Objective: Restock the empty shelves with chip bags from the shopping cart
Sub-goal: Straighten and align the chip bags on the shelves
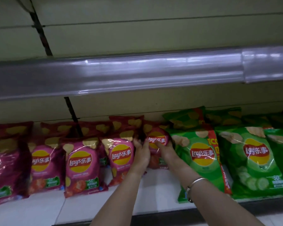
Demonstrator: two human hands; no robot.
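Head view: 2 hands on pink bag [157, 140], in gap between pink row [121, 155] and green bags [201, 154] on shelf [153, 190]. Left hand [141, 154] curled on bag's left edge, right hand [167, 150] fingers wrapped over its front. Likely seating step: stand bag upright, logo forward, level with neighbours. Squeeze lightly, since chips crush. Keep right wrist off green bags. Cart not in view.

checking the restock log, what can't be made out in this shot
Head view:
- shopping cart: outside the frame.
- lower half of the pink bag: covered by the left hand and right hand.
- rear bags: dim, behind the front rows.
- upper shelf's surface: hidden behind the price rail.
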